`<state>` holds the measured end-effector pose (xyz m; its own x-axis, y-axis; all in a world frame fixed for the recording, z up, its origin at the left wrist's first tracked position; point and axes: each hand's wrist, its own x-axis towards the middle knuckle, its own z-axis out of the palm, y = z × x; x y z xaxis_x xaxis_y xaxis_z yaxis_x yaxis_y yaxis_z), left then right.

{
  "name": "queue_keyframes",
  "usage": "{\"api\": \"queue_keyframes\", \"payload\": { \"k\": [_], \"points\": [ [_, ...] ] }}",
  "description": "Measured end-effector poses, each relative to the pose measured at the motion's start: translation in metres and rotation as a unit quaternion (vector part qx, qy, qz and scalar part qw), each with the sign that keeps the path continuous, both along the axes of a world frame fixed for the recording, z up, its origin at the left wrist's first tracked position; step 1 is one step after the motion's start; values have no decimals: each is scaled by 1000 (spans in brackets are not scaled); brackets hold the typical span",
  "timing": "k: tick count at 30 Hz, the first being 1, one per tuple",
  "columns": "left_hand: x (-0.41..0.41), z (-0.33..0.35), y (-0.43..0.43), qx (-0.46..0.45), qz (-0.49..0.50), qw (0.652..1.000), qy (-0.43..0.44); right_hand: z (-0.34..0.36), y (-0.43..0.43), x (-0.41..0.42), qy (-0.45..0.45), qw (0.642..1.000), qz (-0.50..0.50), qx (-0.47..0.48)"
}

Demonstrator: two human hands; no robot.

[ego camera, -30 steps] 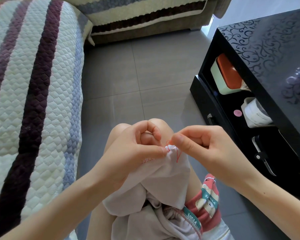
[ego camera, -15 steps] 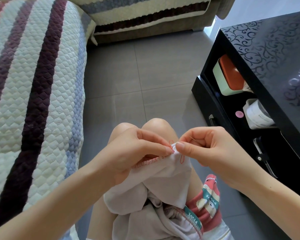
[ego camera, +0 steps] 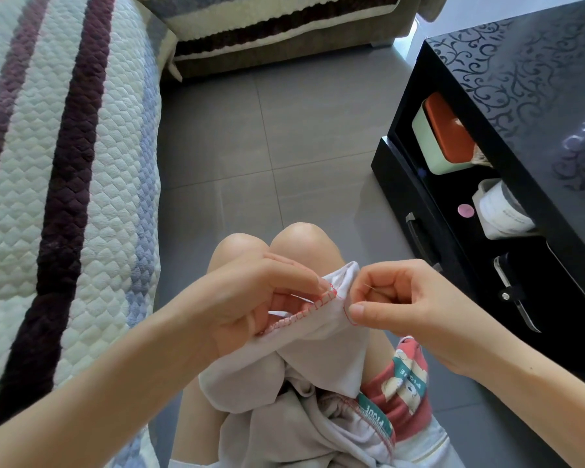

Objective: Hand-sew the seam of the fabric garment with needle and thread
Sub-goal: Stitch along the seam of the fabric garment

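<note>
A pale pinkish-white garment (ego camera: 321, 352) is bunched on my lap above my knees. A row of red stitches (ego camera: 304, 310) runs along its folded edge. My left hand (ego camera: 250, 298) pinches that edge just left of the last stitch, thumb on top. My right hand (ego camera: 406, 302) pinches a thin needle (ego camera: 368, 288) at the fabric's right corner, fingers curled. A short loop of red thread (ego camera: 347, 314) shows below my right thumb. The needle's point is hidden by my fingers and the cloth.
A quilted striped sofa cover (ego camera: 65, 197) fills the left side. A black cabinet (ego camera: 520, 96) stands at the right, its shelf holding a green-and-orange box (ego camera: 443, 136), a white roll (ego camera: 500, 211) and a knife-like tool (ego camera: 517, 295). Grey floor tiles (ego camera: 267, 146) lie ahead.
My left fingers have straightened along the seam, exposing more of the red stitches. My right hand has drawn slightly right of the fabric corner. The view has tilted a little.
</note>
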<state>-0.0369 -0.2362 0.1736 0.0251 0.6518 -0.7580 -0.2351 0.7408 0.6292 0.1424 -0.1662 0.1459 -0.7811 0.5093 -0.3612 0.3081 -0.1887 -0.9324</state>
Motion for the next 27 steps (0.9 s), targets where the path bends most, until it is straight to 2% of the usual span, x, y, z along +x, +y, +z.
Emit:
{"api": "queue_keyframes", "payload": {
  "k": [4,9,19,27],
  "points": [
    [3,0,3,-18,-14,1000,-3,-4,-7,-1,25,998,-28,-56],
    [5,0,8,-11,-12,1000,22,-9,-11,-3,34,996,-41,-77],
    [5,1,11,-6,-5,997,81,-13,-11,-4,46,994,-47,-82],
    [10,6,18,8,-45,987,156,-12,-12,-5,52,996,-44,-63]
  ]
}}
